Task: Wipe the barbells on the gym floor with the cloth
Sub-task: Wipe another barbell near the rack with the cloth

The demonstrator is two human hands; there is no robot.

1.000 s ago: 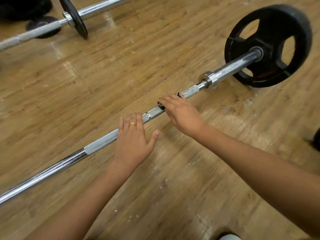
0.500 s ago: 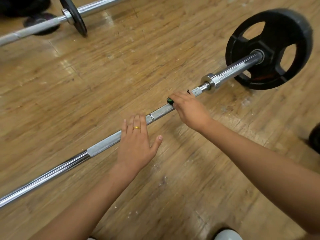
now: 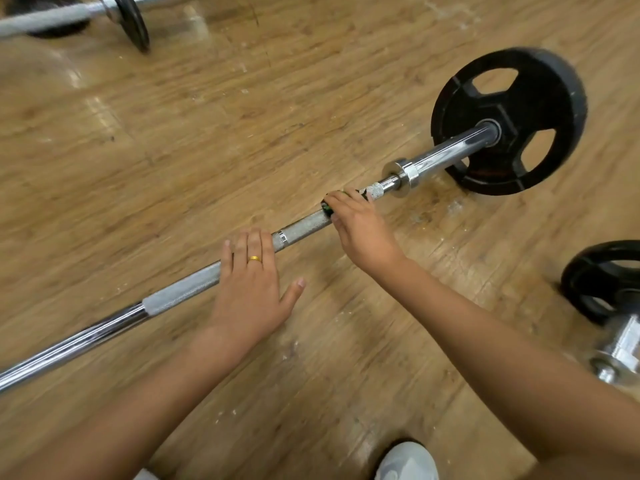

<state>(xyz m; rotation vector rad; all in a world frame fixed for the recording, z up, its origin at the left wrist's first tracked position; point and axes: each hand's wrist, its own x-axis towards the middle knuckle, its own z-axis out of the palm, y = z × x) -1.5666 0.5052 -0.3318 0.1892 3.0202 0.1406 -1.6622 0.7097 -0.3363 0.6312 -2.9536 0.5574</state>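
A chrome barbell (image 3: 304,228) lies diagonally across the wooden floor, with a black weight plate (image 3: 540,95) on its right end. My left hand (image 3: 251,282) rests flat on the knurled part of the bar, fingers straight. My right hand (image 3: 360,225) is curled over the bar near the collar (image 3: 401,176), holding a dark cloth (image 3: 327,208) wrapped against the bar. Only a small dark green edge of the cloth shows under the fingers.
A second barbell (image 3: 52,17) with a small black plate (image 3: 133,22) lies at the top left. Another black plate on a chrome sleeve (image 3: 613,282) sits at the right edge. A white shoe (image 3: 405,462) shows at the bottom.
My right hand has slid the cloth along the bar toward the collar and weight plate. My left hand has stayed flat on the bar.
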